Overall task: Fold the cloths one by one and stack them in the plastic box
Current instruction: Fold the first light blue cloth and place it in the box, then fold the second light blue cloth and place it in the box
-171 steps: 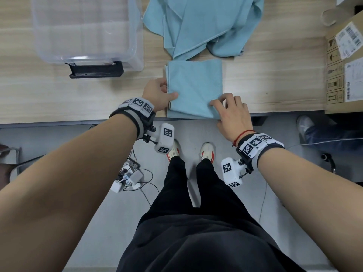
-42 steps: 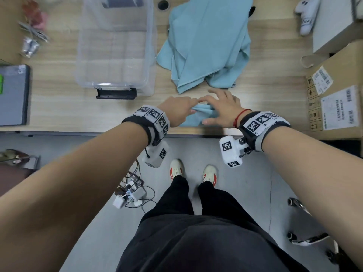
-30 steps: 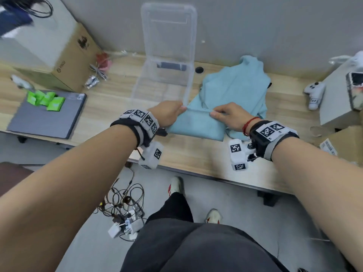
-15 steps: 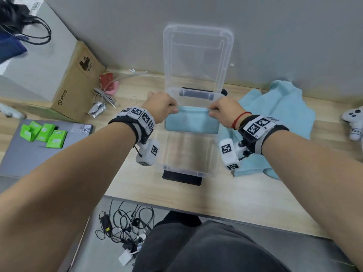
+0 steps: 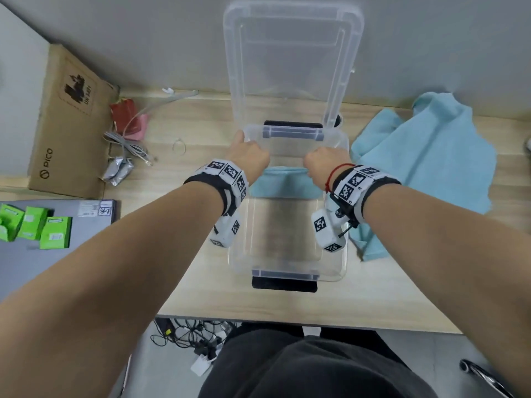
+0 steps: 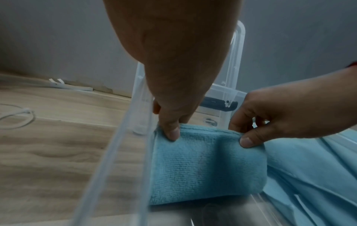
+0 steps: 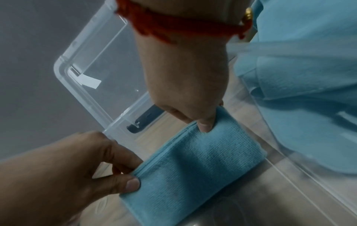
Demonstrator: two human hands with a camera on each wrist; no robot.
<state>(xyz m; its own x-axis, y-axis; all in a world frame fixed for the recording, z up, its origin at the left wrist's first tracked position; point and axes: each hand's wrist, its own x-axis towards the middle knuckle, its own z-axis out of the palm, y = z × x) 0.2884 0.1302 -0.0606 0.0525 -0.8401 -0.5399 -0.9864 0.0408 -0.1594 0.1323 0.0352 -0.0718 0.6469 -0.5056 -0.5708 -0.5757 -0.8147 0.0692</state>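
While folded cloth (image 6: 206,165) hangs inside plastic box (image 5: 287,271), left hand (image 5: 249,159) and right hand (image 5: 323,165) each pinch one top corner, thumbs in front, hands apart; step judged: lowering first fold to bare box floor; next: set flat, let go; unfolded cloths (image 5: 425,168) on worktop (image 5: 201,254), right of right hand, await
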